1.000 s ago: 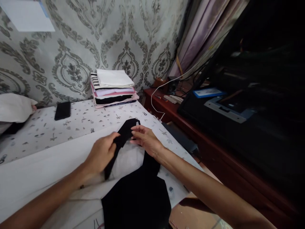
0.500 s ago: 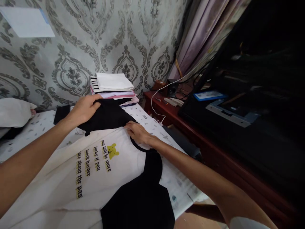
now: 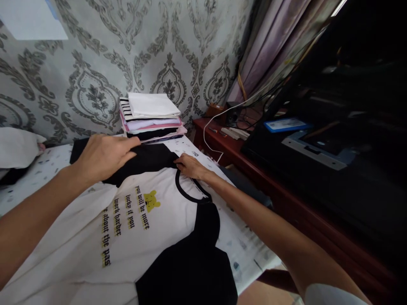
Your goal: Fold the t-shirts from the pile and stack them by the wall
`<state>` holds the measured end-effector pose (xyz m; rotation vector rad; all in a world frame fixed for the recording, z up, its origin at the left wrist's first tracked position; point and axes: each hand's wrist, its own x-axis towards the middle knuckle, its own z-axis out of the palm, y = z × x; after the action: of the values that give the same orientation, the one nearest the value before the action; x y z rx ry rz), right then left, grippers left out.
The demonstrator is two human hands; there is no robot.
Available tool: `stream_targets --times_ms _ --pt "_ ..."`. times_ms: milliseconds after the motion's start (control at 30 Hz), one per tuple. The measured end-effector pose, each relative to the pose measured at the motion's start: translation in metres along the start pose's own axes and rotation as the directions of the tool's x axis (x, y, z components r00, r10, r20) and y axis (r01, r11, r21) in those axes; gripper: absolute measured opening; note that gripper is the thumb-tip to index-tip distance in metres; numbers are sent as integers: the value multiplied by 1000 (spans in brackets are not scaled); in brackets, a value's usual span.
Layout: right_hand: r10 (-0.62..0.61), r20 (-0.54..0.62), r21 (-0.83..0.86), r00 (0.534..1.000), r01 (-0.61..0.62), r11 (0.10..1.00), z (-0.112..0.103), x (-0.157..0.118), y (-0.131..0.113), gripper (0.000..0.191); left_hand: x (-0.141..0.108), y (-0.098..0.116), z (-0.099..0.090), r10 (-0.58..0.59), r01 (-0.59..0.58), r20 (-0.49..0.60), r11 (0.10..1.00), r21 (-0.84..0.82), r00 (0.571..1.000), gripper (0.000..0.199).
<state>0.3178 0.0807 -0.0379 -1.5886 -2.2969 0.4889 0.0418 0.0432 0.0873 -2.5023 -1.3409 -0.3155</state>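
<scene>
White and black cotton-like cloth makes up the shirt [image 3: 165, 224], which lies front up and spread on the patterned sheet [image 3: 238, 250], below the wall [image 3: 127, 72]. On the red desk [image 3: 286, 182] to the right sits a small brown box [image 3: 216, 111], its inside too dim to make out. The left hand [image 3: 103, 156] comes in from the lower left, back of the hand upward, over the far black sleeve [image 3: 152, 156]; its index finger and thumb stand a little apart, and I can't quite tell whether they grip the cloth. The right hand [image 3: 190, 166] reaches in from the lower right with the forearm slanting up and leftward, thumb and fingers pinched narrow on the shirt's shoulder beside the black collar [image 3: 179, 186]. The collar points right, towards the desk, and the long axis of the shirt runs from there down to the lower left; one sleeve lies towards the wall, the near black sleeve [image 3: 187, 271] towards the person. Beyond the far sleeve stands a stack of folded clothes [image 3: 152, 123], with a black phone [image 3: 77, 148] just beside the left hand.
</scene>
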Motion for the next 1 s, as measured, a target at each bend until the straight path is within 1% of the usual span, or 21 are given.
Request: stream_targets --times_ms 33,100,167,200,267,300,333,400,500,600,667,767,800,867,967,1000 --pt "-5 -1 6 1000 5 1000 0 1 2 30 -8 4 1 64 -64 10 998 23 998 24" --pt "-14 -6 18 1000 14 1000 -2 2 6 28 -26 16 4 215 -215 11 975 50 977 32" --pt "-22 -10 32 1000 22 999 -2 3 9 24 -47 32 9 367 -365 -14 929 63 930 46" --pt "-26 -12 41 1000 27 999 -3 3 10 22 -57 42 12 433 -431 -21 900 69 901 50" --pt "-33 -16 65 999 34 997 -3 4 12 22 -74 63 19 531 -529 -4 845 79 847 49" --pt "-35 -17 81 999 36 996 -3 4 12 22 -81 72 24 556 -555 15 828 80 831 47" --pt "-35 -18 99 999 36 994 -3 4 13 22 -86 81 29 567 -568 43 820 73 823 46" --pt "-27 -18 142 999 30 989 -2 4 14 22 -94 94 40 556 -562 103 827 34 825 44" --pt "2 -20 219 1000 3 976 0 3 16 21 -101 102 56 513 -512 156 857 -48 844 44" --pt "43 -9 299 999 -38 953 3 4 20 21 -106 99 61 475 -466 112 879 -101 873 39" --pt "70 1 350 998 -66 934 5 5 22 20 -106 94 57 451 -441 51 887 -137 891 31" --pt "104 15 417 994 -101 904 7 5 24 19 -103 86 46 420 -420 -30 896 -147 907 29" --pt "111 17 436 994 -107 893 7 4 24 19 -102 84 43 426 -428 -44 893 -141 904 28" --pt "121 21 472 992 -116 874 6 3 23 18 -102 82 41 475 -477 -52 869 -130 879 28" --pt "144 23 526 989 -135 840 5 1 21 17 -105 85 48 566 -561 -18 814 -152 825 29" --pt "157 23 544 987 -144 827 5 0 20 17 -107 88 50 579 -571 -3 804 -167 815 29"
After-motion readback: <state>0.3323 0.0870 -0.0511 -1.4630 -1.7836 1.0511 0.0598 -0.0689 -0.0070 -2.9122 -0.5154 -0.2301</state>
